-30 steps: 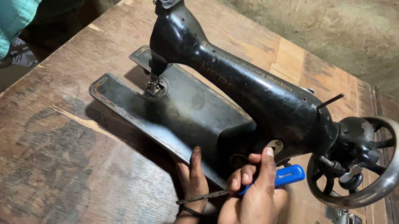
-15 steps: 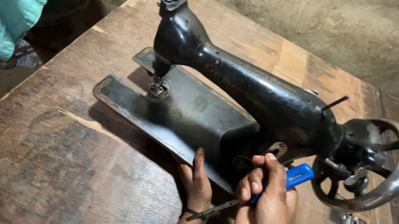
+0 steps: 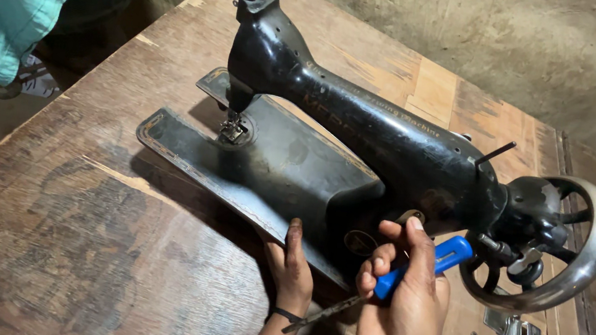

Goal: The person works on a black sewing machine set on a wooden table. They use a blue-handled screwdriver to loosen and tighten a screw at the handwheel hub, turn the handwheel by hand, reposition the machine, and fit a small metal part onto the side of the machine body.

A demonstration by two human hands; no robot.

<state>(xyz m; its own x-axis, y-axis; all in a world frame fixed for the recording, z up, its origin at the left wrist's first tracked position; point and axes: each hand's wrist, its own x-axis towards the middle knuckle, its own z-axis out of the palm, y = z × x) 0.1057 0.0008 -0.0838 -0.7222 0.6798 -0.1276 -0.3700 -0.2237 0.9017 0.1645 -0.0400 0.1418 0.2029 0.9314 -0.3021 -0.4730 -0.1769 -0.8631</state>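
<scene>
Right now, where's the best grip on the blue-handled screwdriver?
Grip the blue handle, coming from the near side as the right hand does. It is the thick, rounded end; the thin metal shaft slants down toward the left hand and offers little purchase.

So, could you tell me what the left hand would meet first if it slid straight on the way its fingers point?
The left hand lies flat on the wooden table, fingers pointing at the sewing machine. It would probably meet the edge of the machine's base plate first, apparently already at its fingertips.
</scene>
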